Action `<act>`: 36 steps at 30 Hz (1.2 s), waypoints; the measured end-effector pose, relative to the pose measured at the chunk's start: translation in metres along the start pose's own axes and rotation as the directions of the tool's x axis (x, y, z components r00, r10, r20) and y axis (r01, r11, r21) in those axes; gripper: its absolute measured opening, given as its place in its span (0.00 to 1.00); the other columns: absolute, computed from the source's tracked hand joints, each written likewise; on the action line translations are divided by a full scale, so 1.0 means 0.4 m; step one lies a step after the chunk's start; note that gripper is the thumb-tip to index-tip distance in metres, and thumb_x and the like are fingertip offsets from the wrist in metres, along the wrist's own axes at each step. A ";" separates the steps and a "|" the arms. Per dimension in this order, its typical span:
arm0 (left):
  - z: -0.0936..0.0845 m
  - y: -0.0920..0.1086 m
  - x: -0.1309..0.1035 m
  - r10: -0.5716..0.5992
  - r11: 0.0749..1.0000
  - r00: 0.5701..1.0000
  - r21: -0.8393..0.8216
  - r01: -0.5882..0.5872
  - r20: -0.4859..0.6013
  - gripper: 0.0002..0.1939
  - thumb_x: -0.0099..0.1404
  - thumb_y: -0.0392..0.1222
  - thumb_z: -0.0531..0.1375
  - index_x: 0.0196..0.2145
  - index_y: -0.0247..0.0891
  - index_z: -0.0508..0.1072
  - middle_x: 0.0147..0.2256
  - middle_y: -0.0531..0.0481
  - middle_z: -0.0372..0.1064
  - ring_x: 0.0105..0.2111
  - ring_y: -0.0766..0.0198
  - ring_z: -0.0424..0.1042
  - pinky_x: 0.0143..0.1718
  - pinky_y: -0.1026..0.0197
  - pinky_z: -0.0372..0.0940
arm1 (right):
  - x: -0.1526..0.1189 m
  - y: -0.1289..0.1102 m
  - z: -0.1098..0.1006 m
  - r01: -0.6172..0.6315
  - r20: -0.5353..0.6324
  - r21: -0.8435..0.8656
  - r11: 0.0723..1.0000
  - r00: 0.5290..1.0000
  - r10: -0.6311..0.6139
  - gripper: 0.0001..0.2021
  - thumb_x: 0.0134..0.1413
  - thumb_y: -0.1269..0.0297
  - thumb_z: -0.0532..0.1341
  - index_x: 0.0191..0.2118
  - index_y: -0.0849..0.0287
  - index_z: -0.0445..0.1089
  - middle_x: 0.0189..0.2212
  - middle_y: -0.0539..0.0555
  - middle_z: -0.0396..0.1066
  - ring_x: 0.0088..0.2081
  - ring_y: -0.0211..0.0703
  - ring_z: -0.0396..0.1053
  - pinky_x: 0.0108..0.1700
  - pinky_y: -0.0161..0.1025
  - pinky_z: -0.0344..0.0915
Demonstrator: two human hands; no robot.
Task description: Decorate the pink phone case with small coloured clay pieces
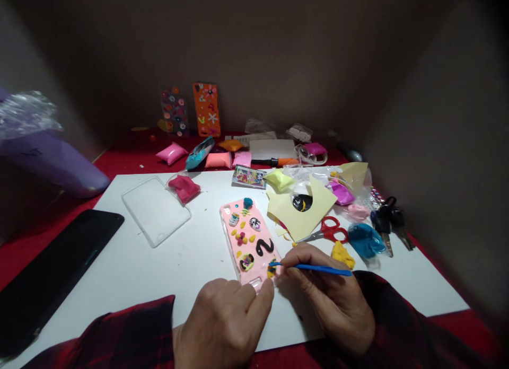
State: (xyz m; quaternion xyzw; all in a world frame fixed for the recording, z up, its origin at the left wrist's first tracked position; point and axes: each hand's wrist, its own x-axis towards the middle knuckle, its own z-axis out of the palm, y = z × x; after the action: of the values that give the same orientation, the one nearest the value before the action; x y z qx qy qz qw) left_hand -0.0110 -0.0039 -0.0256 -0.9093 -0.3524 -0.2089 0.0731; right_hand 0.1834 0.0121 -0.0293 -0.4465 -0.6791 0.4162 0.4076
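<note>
A pink clay-covered phone case (253, 252) lies on the white board in front of me, dotted with small clay figures and a black curved piece. My left hand (228, 318) is closed, its curled fingers and thumb at the case's lower edge, holding it. Between thumb and fingertips, my right hand (326, 300) grips a slim blue modelling tool (326, 269). The tool's tip touches a small yellow and blue clay piece (272, 268) at the case's lower right. Beside the right hand lie a lump of yellow clay (342, 255) and red-handled scissors (330, 230).
A clear phone case (156, 212) and a black phone (59, 273) lie to the left. Yellow paper (304, 212), a blue clay packet (366, 240) and keys (387, 223) sit right. Behind are several clay packets (218, 160) and an upright orange case (207, 110).
</note>
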 end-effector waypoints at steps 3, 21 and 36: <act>0.001 0.001 0.000 -0.007 1.000 1.000 -0.005 0.007 0.011 0.12 0.65 0.30 0.50 0.43 0.29 0.69 0.19 0.54 0.63 0.16 0.63 0.63 0.14 0.60 0.53 | 0.003 -0.004 -0.001 0.007 0.020 -0.016 1.000 1.000 -0.006 0.05 0.61 0.68 0.55 0.38 0.54 0.67 0.32 0.49 0.69 0.35 0.37 0.68 0.36 0.34 0.64; 0.001 0.007 0.002 -0.012 1.000 1.000 0.002 0.012 0.012 0.12 0.65 0.28 0.49 0.42 0.30 0.70 0.18 0.54 0.62 0.15 0.63 0.62 0.13 0.60 0.52 | 0.003 -0.009 0.001 -0.042 0.051 -0.029 0.999 0.998 0.043 0.06 0.63 0.65 0.53 0.38 0.52 0.66 0.31 0.48 0.68 0.34 0.37 0.67 0.34 0.35 0.62; 0.000 0.003 0.000 -0.006 1.000 1.000 -0.006 0.006 0.002 0.12 0.64 0.28 0.50 0.42 0.29 0.70 0.19 0.54 0.63 0.15 0.62 0.63 0.13 0.59 0.53 | -0.001 -0.014 -0.002 -0.068 0.034 -0.060 0.996 0.997 0.070 0.06 0.63 0.63 0.53 0.38 0.52 0.67 0.30 0.49 0.69 0.32 0.38 0.68 0.31 0.34 0.62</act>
State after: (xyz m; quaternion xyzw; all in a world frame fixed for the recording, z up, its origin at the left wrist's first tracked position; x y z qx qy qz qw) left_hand -0.0102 -0.0046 -0.0253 -0.9086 -0.3547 -0.2092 0.0691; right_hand 0.1828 0.0106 -0.0238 -0.4741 -0.6825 0.4178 0.3674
